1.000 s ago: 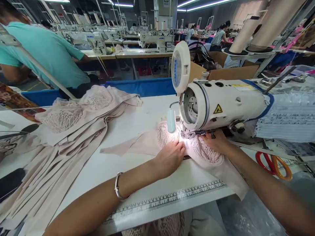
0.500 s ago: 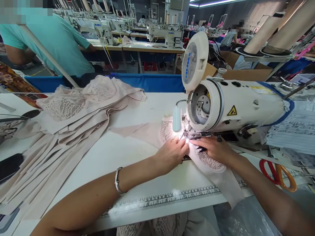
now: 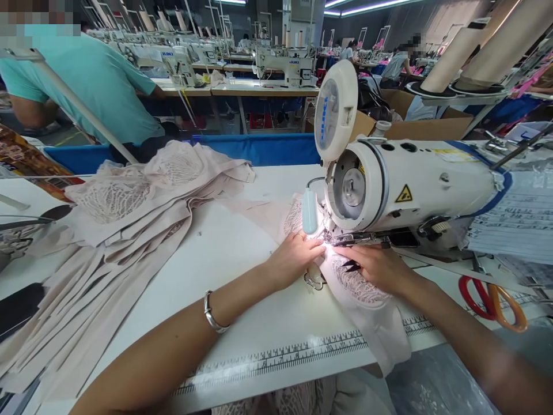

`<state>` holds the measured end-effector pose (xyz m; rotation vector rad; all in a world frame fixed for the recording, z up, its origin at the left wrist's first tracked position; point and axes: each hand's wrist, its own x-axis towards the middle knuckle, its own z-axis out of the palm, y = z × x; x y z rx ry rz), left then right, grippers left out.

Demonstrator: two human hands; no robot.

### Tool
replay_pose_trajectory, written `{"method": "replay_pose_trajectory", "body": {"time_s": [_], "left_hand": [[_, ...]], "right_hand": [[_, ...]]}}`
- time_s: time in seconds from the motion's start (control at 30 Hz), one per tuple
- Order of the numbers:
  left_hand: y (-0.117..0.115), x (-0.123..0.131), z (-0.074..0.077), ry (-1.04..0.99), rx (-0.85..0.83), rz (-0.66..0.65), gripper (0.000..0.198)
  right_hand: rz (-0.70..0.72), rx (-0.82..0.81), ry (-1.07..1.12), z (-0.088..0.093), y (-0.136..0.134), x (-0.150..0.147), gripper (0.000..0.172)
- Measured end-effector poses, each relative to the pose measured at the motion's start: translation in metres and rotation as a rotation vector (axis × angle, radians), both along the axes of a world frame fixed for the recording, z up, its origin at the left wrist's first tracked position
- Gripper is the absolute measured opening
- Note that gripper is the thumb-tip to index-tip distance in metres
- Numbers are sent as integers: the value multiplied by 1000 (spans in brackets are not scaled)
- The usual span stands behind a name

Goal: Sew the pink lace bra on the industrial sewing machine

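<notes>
A pale pink lace-and-fabric piece (image 3: 367,300) lies under the needle of a white sewing machine (image 3: 415,184) and hangs over the table's front edge. My left hand (image 3: 294,256) rests flat on the fabric just left of the needle, fingers stretched toward the presser foot. On the right side of the needle my right hand (image 3: 375,266) presses down on the same lace piece, with a small dark tool under its fingers. A silver bracelet (image 3: 212,314) sits on my left wrist. The machine's lamp lights the spot between both hands.
A heap of similar pink pieces (image 3: 121,219) covers the table's left side. Orange-handled scissors (image 3: 492,297) lie at the right. A printed ruler (image 3: 294,351) runs along the front edge. A person in a teal shirt (image 3: 86,80) stands behind the table. Cardboard boxes sit behind the machine.
The fabric has fed further back behind the needle, its left strip now bunched behind the machine head. Both hands stayed at the needle, the left shifting slightly forward.
</notes>
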<state>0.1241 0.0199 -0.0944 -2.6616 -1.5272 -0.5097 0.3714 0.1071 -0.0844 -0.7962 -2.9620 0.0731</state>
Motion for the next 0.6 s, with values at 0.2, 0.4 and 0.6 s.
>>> {"method": "replay_pose_trajectory", "body": {"time_s": [0.2, 0.4, 0.6], "left_hand": [[5, -6, 0, -30, 6, -41, 34], [5, -8, 4, 17, 19, -25, 41], [-3, 10, 4, 104, 102, 86, 35]], "right_hand": [[-63, -36, -18, 3, -5, -5, 59], [-100, -98, -36, 19, -12, -12, 45], [-272, -181, 13, 21, -12, -23, 13]]}}
